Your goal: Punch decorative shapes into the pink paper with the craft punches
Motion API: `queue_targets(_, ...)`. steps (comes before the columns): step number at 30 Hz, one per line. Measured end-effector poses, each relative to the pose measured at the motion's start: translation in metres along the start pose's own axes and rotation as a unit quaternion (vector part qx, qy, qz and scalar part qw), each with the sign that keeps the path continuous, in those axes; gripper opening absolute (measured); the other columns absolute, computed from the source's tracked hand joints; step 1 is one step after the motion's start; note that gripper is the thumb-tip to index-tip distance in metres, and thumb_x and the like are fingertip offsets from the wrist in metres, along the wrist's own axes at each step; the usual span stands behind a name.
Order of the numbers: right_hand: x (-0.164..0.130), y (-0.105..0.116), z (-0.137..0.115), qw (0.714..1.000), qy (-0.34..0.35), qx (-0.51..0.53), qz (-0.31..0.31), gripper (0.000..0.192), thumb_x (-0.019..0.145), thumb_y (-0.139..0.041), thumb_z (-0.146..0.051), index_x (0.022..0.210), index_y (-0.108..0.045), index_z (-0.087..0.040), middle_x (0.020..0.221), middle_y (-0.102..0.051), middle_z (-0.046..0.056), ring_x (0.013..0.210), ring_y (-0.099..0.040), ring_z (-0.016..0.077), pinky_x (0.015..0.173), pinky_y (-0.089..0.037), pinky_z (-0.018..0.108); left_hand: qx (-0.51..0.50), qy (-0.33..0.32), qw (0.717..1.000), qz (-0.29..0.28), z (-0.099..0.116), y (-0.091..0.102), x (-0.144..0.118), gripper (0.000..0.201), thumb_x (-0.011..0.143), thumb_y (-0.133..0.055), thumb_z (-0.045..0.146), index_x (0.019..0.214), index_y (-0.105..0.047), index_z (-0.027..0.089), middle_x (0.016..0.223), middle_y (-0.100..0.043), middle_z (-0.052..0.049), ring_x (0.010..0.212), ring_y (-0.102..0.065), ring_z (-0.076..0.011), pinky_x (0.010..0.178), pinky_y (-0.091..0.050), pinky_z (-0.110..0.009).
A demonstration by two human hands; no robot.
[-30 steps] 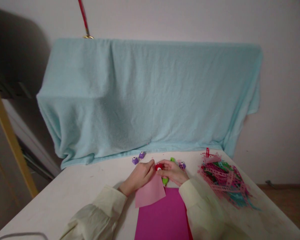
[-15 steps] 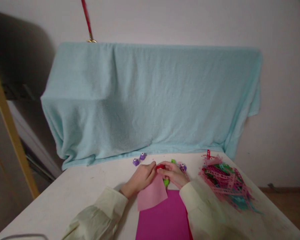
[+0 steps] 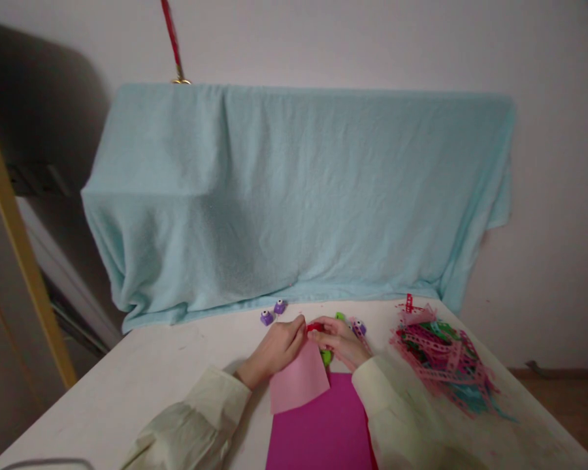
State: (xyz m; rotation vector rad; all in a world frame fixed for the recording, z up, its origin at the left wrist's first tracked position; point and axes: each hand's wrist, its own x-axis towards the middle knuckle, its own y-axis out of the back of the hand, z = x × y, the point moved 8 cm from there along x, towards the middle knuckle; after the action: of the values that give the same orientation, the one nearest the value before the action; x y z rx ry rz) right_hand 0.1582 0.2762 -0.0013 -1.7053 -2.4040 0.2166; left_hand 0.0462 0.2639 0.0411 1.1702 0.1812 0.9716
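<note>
Red punch (image 3: 315,327), small and mostly hidden, sits pinched between our two hands at the table's (image 3: 176,365) far middle. Our left hand (image 3: 276,348) closes on it from 9 o'clock, and our right hand (image 3: 342,341) from 3 o'clock, fingertips meeting over it. A pale pink paper (image 3: 298,384) runs from the punch toward 6 o'clock, overlapping a magenta sheet (image 3: 318,431). A green punch (image 3: 326,356) lies just beside our right hand. Two purple punches (image 3: 273,312) stand at 10 o'clock, another purple punch (image 3: 358,327) at 2 o'clock. Punched paper strips (image 3: 443,359) heap at 3 o'clock. A light blue towel (image 3: 298,196) hangs at 12 o'clock.
</note>
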Motion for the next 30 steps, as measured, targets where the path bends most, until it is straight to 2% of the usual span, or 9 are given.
queue_targets(4,-0.0002,0.0020,0.0008,1.000,0.003,-0.009,0.003,0.032,0.065,-0.080,-0.033,0.087,-0.067,-0.014,0.068,-0.058,-0.001,0.054,-0.044,0.0071,0.048,-0.028,0.020,0.006,-0.004,1.000,0.002,-0.0006,-0.0010,0.0001,0.021,0.100,-0.025,0.027,0.088,-0.041,0.020,0.066,-0.055,0.001,0.060,-0.058,-0.0162,0.060,-0.035,-0.025)
queue_targets(9,-0.0020,0.0037,0.0008,0.999,0.001,-0.024,0.033,0.034,0.062,-0.082,-0.032,0.086,-0.067,-0.014,0.076,-0.063,0.003,0.065,-0.054,0.0120,0.051,-0.033,0.019,0.023,-0.010,1.000,0.006,-0.0005,-0.0026,-0.0005,0.021,0.100,-0.026,0.028,0.088,-0.041,0.020,0.067,-0.056,0.000,0.062,-0.059,-0.0172,0.060,-0.035,-0.026)
queue_targets(14,-0.0034,0.0023,-0.0022,0.997,0.004,-0.029,0.067,0.033,0.060,-0.083,-0.033,0.081,-0.066,-0.014,0.074,-0.064,0.002,0.065,-0.055,0.0125,0.052,-0.035,0.020,0.023,-0.010,1.000,0.008,-0.0011,-0.0030,-0.0001,0.022,0.099,-0.026,0.029,0.088,-0.043,0.020,0.067,-0.057,0.000,0.062,-0.059,-0.0169,0.060,-0.035,-0.025)
queue_targets(24,-0.0023,-0.0005,-0.0035,0.998,-0.006,-0.045,0.046,0.037,0.062,-0.081,-0.035,0.090,-0.067,-0.015,0.081,-0.066,0.004,0.071,-0.057,0.0137,0.052,-0.035,0.020,0.040,0.001,0.999,0.018,-0.0050,-0.0010,0.0010,0.026,0.100,-0.026,0.030,0.087,-0.045,0.020,0.068,-0.059,-0.001,0.063,-0.060,-0.0166,0.061,-0.035,-0.025)
queue_targets(30,-0.0010,0.0049,0.0000,0.997,-0.004,-0.055,0.051,0.039,0.064,-0.079,-0.039,0.091,-0.066,-0.014,0.075,-0.062,0.001,0.054,-0.046,0.0072,0.044,-0.029,0.018,0.042,-0.002,0.999,0.001,-0.0066,-0.0038,0.0004,0.029,0.101,-0.023,0.031,0.092,-0.048,0.019,0.072,-0.061,-0.003,0.067,-0.062,-0.0180,0.063,-0.038,-0.026)
